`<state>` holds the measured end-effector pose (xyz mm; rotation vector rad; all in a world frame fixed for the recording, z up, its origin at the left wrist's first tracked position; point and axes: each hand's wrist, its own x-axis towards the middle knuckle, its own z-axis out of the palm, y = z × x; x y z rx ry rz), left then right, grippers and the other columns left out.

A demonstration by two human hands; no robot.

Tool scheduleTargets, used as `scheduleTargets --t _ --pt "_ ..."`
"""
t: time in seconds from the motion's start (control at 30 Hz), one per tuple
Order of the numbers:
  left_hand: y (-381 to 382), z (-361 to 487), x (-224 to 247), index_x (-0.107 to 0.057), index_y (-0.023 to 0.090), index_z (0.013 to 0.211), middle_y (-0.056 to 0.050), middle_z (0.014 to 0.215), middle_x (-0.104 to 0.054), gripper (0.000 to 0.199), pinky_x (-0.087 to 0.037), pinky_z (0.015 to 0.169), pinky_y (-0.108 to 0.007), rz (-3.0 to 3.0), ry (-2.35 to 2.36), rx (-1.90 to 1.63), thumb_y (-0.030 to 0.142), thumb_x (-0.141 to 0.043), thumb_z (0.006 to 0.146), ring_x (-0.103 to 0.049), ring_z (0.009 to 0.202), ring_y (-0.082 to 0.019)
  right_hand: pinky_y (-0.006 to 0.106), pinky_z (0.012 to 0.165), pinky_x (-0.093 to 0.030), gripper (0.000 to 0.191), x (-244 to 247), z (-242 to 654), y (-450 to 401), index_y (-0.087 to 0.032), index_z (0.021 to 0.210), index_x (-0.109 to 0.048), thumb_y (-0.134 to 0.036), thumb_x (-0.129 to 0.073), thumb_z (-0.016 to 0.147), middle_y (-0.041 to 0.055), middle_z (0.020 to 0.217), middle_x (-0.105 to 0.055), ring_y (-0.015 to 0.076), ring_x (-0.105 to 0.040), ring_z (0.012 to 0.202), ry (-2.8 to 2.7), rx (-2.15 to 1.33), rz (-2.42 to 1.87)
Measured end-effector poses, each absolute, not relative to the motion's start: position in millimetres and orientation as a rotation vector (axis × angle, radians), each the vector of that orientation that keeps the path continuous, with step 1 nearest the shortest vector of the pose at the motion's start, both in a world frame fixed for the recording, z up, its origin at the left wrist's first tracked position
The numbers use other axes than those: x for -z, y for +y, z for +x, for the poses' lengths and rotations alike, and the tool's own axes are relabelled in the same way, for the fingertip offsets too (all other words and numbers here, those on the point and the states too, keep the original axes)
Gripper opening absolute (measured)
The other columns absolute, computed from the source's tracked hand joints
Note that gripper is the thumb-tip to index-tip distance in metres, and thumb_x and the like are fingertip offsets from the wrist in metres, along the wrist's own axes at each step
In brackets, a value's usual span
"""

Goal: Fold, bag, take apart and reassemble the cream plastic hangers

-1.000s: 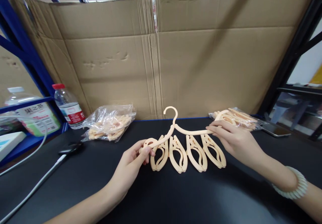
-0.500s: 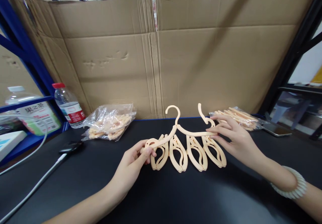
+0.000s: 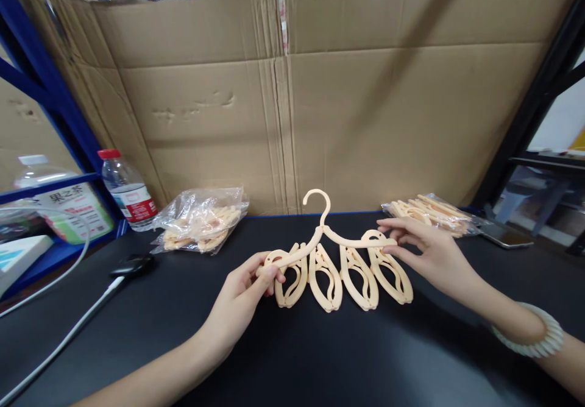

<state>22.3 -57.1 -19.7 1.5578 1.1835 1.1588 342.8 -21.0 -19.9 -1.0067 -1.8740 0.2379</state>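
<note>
A peach-coloured clothes hanger [image 3: 346, 242] is held just above the black table, its hook pointing away from me. Several clothes pegs [image 3: 332, 303] of the same colour hang in a row from its bar. My left hand [image 3: 251, 282] pinches the hanger's left end between thumb and fingers. At the opposite end, my right hand [image 3: 418, 242] has its thumb and fingertips closed on the tip, beside a rounded end piece [image 3: 372, 235] that lies along the arm. A pale beaded bracelet [image 3: 537, 331] circles my right wrist.
Clear plastic bags with peach-coloured pieces lie at the back left [image 3: 201, 221] and back right [image 3: 429, 212]. A phone [image 3: 507, 235] rests at right. Left are a red-capped bottle [image 3: 130, 191], a black device [image 3: 132, 265] and a white cable [image 3: 68, 337]. Cardboard [image 3: 388, 102] stands behind.
The curved piece that stood up at the hanger's right end has swung down against the arm. My right hand has shifted slightly down with it; my left hand keeps its hold.
</note>
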Motion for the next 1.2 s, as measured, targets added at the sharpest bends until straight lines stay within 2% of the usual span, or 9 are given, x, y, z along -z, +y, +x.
scheduleTargets --t 0.07,0.27,0.43,0.57,0.73,0.87,0.97,1.07,1.2 --pt "-57.7 22.7 19.5 -0.065 0.015 0.098 -0.001 0.076 -0.058 0.033 -0.039 0.066 -0.026 1.557 1.187 -1.166 0.046 -0.057 0.086 -0.045 0.064 -0.013 0.037 0.078 -0.060 0.034 19.6 341.6 -20.6 -0.020 0.109 -0.065 -0.041 -0.067 0.082 0.0068 0.092 -0.068 0.0197 -0.065 0.082 -1.847 -0.381 -1.027" --pt "-59.6 22.7 17.9 -0.067 0.017 0.095 -0.001 0.077 -0.062 0.030 -0.042 0.069 -0.024 1.538 1.222 -1.202 0.045 -0.061 0.085 -0.049 0.069 -0.013 0.037 0.083 -0.058 0.031 15.1 339.9 -21.8 -0.020 0.105 -0.067 -0.043 -0.065 0.084 0.0082 0.103 -0.070 0.0209 -0.067 0.091 -1.745 -0.656 -0.979" --pt "-60.6 23.7 17.1 -0.067 0.017 0.087 -0.003 0.081 -0.066 0.027 -0.046 0.069 -0.026 1.499 1.214 -1.254 0.043 -0.070 0.077 -0.057 0.074 -0.017 0.033 0.077 -0.057 0.032 15.5 341.3 -23.6 -0.018 0.107 -0.065 -0.043 -0.062 0.086 0.0064 0.089 -0.068 0.0166 -0.065 0.080 -1.677 -0.817 -0.986" --pt "-62.1 26.4 16.3 -0.065 0.016 0.083 -0.004 0.083 -0.066 0.025 -0.048 0.071 -0.026 1.500 1.155 -1.222 0.040 -0.071 0.077 -0.060 0.079 -0.018 0.029 0.070 -0.056 0.034 17.6 334.4 -26.3 -0.019 0.107 -0.057 -0.040 -0.067 0.083 0.0030 0.083 -0.063 0.0138 -0.063 0.073 -1.586 -0.966 -0.924" --pt "-65.4 29.3 13.5 -0.062 0.015 0.081 -0.003 0.080 -0.064 0.025 -0.047 0.071 -0.026 1.515 1.075 -1.147 0.039 -0.068 0.081 -0.059 0.075 -0.016 0.026 0.061 -0.055 0.030 18.9 322.4 -31.4 -0.022 0.089 -0.046 -0.035 -0.071 0.080 -0.0022 0.075 -0.061 0.0112 -0.061 0.062 -1.518 -1.074 -0.836" --pt "-68.7 32.2 13.9 -0.056 0.015 0.072 0.000 0.071 -0.057 0.030 -0.046 0.067 -0.025 1.500 1.041 -1.130 0.041 -0.066 0.082 -0.054 0.068 -0.013 0.023 0.060 -0.053 0.028 20.0 315.2 -38.3 -0.019 0.079 -0.048 -0.033 -0.073 0.079 -0.0021 0.071 -0.061 0.0099 -0.061 0.062 -1.555 -1.128 -0.869" --pt "-70.1 35.2 15.5 -0.057 0.015 0.075 -0.001 0.077 -0.059 0.029 -0.046 0.071 -0.026 1.460 1.028 -1.108 0.043 -0.067 0.081 -0.055 0.075 -0.015 0.026 0.067 -0.054 0.023 19.9 308.6 -45.8 -0.018 0.082 -0.055 -0.035 -0.070 0.081 0.0019 0.077 -0.064 0.0122 -0.063 0.070 -1.656 -1.198 -0.856" --pt "-71.1 37.9 15.9 -0.060 0.015 0.084 -0.004 0.086 -0.063 0.028 -0.047 0.079 -0.029 1.440 1.013 -1.068 0.043 -0.067 0.081 -0.057 0.085 -0.018 0.030 0.077 -0.055 0.021 18.3 302.5 -54.5 -0.017 0.096 -0.063 -0.036 -0.063 0.087 0.0061 0.092 -0.066 0.0150 -0.064 0.083 -1.847 -1.269 -0.806" --pt "-73.1 40.6 15.2 -0.059 0.016 0.076 -0.003 0.080 -0.062 0.029 -0.045 0.076 -0.027 1.498 1.005 -1.066 0.043 -0.067 0.080 -0.056 0.080 -0.017 0.036 0.088 -0.053 0.028 13.3 299.1 -65.5 -0.025 0.116 -0.065 -0.037 -0.057 0.091 0.0079 0.120 -0.060 0.0174 -0.062 0.099 -2.070 -1.372 -0.698"
